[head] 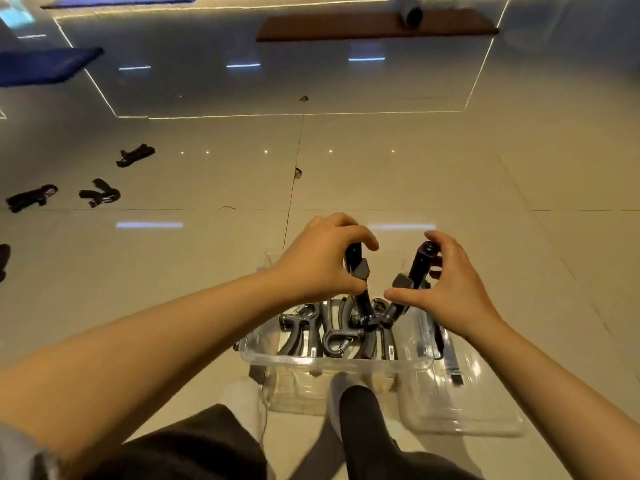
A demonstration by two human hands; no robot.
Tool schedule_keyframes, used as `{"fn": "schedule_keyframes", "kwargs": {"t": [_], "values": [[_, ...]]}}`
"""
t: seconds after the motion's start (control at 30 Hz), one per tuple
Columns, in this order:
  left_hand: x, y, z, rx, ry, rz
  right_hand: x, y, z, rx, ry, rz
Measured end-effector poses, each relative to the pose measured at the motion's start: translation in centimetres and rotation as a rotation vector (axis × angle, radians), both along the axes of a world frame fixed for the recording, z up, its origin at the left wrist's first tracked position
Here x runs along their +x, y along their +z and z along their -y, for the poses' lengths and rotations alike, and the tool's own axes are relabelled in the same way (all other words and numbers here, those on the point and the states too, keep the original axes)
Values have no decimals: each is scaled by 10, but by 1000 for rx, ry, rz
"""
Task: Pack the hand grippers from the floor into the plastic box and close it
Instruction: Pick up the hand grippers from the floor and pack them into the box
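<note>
A clear plastic box (332, 362) stands on the floor in front of my feet, with several black hand grippers (334, 336) lying inside. My left hand (320, 259) grips one handle of a black hand gripper (360, 299) above the box. My right hand (450, 289) holds the other handle (420, 265). The gripper's spring end points down into the box. Three more hand grippers lie on the floor at the far left: one (135, 154), a second (100, 194) and a third (31, 198).
The clear lid (460, 407) lies on the floor right of the box. Blue mats (45, 65) lie at the far left, a brown mat (374, 26) with a grey roller (408, 8) at the back. My legs and white socks are below the box.
</note>
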State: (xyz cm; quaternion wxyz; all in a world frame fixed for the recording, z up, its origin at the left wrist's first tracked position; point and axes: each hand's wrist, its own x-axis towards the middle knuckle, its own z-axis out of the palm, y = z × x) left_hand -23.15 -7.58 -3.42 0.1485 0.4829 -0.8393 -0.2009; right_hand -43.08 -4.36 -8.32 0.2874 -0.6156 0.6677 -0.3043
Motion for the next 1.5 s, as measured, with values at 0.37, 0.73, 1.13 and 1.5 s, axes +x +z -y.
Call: {"fn": "schedule_keyframes", "kwargs": {"t": [0.37, 0.73, 1.13, 1.5], "values": [[68, -169, 14, -82, 347, -172, 37, -124, 53, 84, -63, -264], [76, -196, -3, -122, 511, -83, 34, -153, 47, 38, 222, -871], [87, -193, -11, -41, 581, -212, 50, -143, 40, 239, 337, -1385], [87, -194, -12, -31, 579, -185, 60, -165, 40, 381, 386, -1357]]}}
